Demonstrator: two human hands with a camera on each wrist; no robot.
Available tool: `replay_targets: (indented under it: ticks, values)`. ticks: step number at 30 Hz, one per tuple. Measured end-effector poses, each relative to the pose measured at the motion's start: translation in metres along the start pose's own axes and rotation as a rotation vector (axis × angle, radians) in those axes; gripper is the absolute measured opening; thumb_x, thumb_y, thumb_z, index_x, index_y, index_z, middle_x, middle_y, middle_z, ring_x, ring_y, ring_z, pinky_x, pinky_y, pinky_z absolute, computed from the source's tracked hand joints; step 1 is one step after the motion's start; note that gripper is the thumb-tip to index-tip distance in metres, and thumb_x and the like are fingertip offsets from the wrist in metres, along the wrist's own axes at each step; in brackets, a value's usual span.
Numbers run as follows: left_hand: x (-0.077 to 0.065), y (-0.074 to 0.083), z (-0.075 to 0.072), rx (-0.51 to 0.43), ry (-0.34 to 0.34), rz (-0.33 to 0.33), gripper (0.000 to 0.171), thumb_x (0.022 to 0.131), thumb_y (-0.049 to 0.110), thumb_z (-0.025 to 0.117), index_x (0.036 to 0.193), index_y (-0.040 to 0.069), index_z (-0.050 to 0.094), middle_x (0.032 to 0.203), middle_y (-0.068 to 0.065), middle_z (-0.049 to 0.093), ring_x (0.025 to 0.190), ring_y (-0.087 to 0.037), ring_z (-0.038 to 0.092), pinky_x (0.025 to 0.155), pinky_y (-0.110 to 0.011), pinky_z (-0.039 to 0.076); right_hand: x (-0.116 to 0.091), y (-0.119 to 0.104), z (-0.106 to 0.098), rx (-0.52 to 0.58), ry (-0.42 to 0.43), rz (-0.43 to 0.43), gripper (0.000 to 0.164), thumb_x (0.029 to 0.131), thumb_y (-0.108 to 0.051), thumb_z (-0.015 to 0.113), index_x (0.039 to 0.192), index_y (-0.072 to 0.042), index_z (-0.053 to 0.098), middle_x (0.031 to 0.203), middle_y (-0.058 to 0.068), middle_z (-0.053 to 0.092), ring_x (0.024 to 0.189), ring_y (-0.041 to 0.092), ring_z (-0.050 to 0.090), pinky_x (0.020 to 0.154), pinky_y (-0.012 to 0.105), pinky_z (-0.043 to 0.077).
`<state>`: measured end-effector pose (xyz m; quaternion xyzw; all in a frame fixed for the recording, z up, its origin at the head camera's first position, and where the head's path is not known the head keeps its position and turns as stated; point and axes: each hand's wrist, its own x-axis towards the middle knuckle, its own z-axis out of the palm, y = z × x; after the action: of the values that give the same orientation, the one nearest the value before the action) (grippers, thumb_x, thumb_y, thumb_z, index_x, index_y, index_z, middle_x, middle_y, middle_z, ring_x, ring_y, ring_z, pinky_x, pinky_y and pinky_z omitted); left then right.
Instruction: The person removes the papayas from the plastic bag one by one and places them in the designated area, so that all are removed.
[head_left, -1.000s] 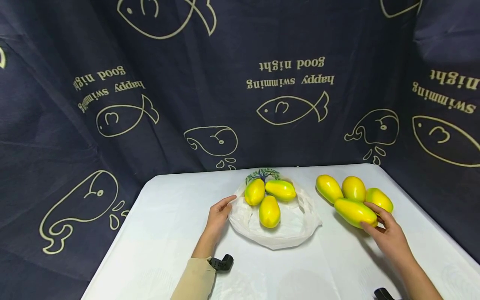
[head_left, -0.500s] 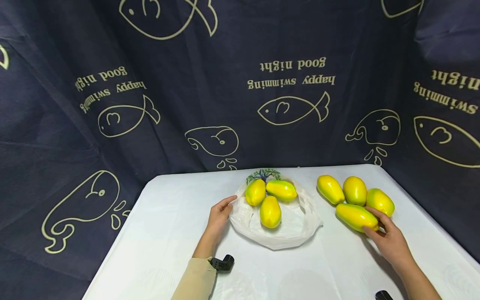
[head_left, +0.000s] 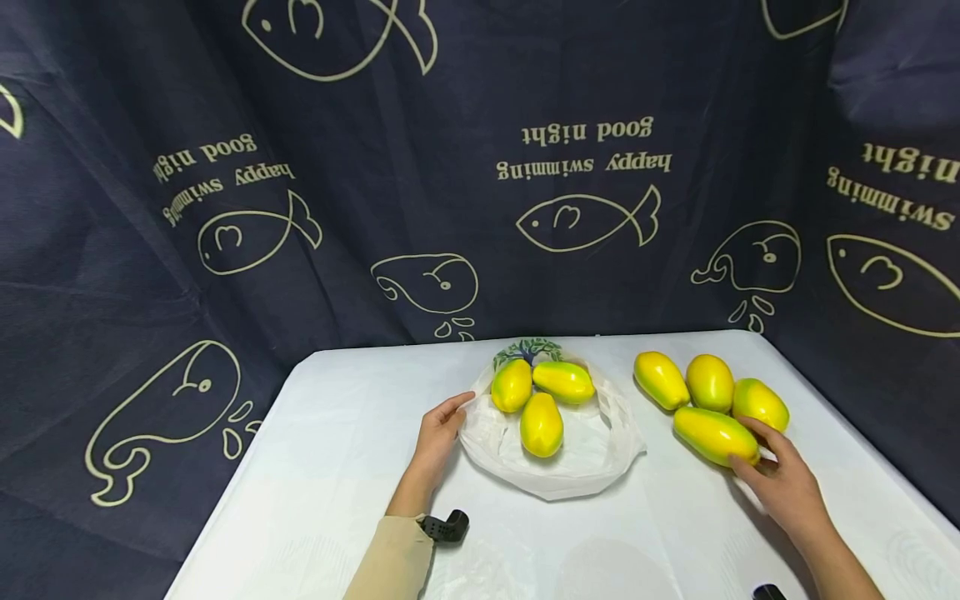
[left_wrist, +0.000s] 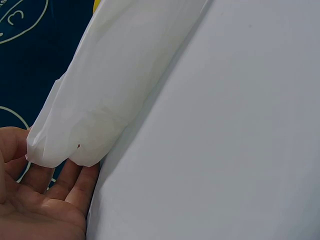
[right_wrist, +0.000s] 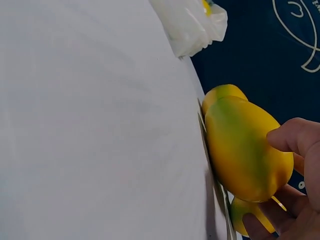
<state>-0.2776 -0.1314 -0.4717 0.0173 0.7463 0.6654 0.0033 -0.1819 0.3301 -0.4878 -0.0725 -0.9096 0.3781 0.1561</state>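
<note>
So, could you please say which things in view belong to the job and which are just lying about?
Apparently in the job:
white plastic bag, touched by the left hand
three bagged papayas
held papaya, in the right hand
three other papayas, nearby

Apparently just surroundings:
white table
fish-print curtain
black wrist device

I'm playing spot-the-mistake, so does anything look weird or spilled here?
Yes, the writing on the dark cloth looks odd: "good night" and "happy swimming" are upside down. Nothing looks spilled: three yellow-green fruits sit in the open white bag and four more fruits are grouped by the right hand.
</note>
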Motion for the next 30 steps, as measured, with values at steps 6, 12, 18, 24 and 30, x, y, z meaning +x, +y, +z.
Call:
replay_targets:
  ticks: [6,12,18,24,30]
  values:
    - [-0.004,0.006,0.000,-0.012,-0.001,0.014,0.035,0.100,0.006,0.050,0.133,0.004,0.063,0.125,-0.020,0.063,0.091,-0.014,0.050,0.075,-0.023,0.044,0.000,-0.005,-0.001,-0.026,0.018,-0.014,0.069,0.097,-0.025,0.063,0.154,-0.001,0.031,0.146,0.030,0.040,0.127,0.046,0.039,0.081,0.011,0.036]
    - [0.001,-0.002,0.000,-0.020,0.014,0.012,0.034,0.100,0.005,0.051,0.131,0.006,0.065,0.118,-0.020,0.063,0.086,-0.013,0.049,0.072,-0.022,0.042,0.000,-0.010,-0.001,-0.036,0.000,-0.052,0.069,0.096,-0.021,0.065,0.152,0.000,0.032,0.145,0.031,0.039,0.127,0.048,0.038,0.096,0.051,0.039]
    - [-0.004,0.006,0.000,-0.017,-0.002,0.007,0.035,0.100,0.006,0.050,0.133,0.004,0.064,0.120,-0.022,0.062,0.088,-0.014,0.049,0.074,-0.023,0.043,0.003,-0.014,-0.005,-0.047,0.003,-0.118,0.067,0.092,-0.017,0.070,0.148,0.000,0.037,0.144,0.035,0.039,0.129,0.058,0.034,0.096,0.073,0.032]
    - [-0.004,0.005,0.000,-0.001,0.005,0.007,0.035,0.101,0.007,0.050,0.133,0.005,0.064,0.124,-0.020,0.062,0.091,-0.015,0.049,0.075,-0.023,0.043,0.009,-0.032,-0.005,-0.027,0.089,-0.223,0.062,0.087,-0.010,0.074,0.143,-0.003,0.047,0.142,0.034,0.044,0.127,0.057,0.037,0.096,0.074,0.029]
    - [-0.005,0.005,0.000,-0.005,-0.004,-0.002,0.035,0.101,0.007,0.050,0.133,0.006,0.064,0.122,-0.019,0.063,0.093,-0.015,0.050,0.077,-0.024,0.044,0.015,-0.058,0.004,0.022,0.104,-0.308,0.063,0.085,-0.007,0.074,0.143,-0.007,0.050,0.141,0.028,0.049,0.128,0.048,0.040,0.103,0.064,0.032]
